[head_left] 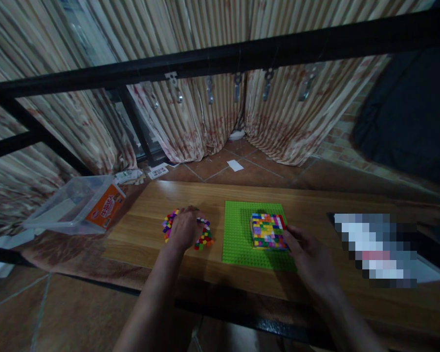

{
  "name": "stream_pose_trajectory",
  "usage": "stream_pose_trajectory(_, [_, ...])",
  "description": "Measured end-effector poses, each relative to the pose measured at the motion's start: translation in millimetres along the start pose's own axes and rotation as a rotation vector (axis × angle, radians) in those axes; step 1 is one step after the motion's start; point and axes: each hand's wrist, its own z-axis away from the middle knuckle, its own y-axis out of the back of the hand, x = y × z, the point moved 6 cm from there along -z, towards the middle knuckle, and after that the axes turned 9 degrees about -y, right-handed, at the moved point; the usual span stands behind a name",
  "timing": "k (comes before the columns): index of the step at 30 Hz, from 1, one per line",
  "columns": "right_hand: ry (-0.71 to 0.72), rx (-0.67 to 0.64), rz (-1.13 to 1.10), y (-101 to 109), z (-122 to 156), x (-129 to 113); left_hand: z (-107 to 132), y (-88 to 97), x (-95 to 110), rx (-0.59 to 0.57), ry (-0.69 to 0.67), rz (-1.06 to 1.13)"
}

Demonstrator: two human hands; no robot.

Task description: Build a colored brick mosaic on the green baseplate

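Note:
A green baseplate (238, 234) lies on the wooden board (143, 230). On it stands a square block of multicoloured bricks (267, 230), a few layers high. My right hand (308, 256) rests at the block's right front corner, fingers curled against its edge. My left hand (185, 227) is lowered over a pile of small loose coloured bricks (204, 238) to the left of the plate, fingers bent down into the pile; whether it grips a brick is hidden.
A clear plastic tub (77, 203) with an orange label lies tipped at the board's left. A black metal bar (220, 61) crosses overhead in front of striped curtains (205, 117). A blurred-out patch (376, 249) sits on the right. Papers (234, 165) lie on the tiled floor.

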Motion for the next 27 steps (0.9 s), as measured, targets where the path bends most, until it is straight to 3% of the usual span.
stream_pose_trajectory(8, [0.023, -0.013, 0.062, 0, 1, 0, -3, -7.6, 17, -0.034, -0.104, 0.029])
stream_pose_trajectory(16, [0.018, 0.001, 0.080, 1, -1, 0, -2, -7.5, 7, -0.037, -0.074, 0.070])
stream_pose_trajectory(27, [0.051, -0.027, 0.028, -2, 1, -1, -3, -5.9, 12, -0.016, -0.077, 0.024])
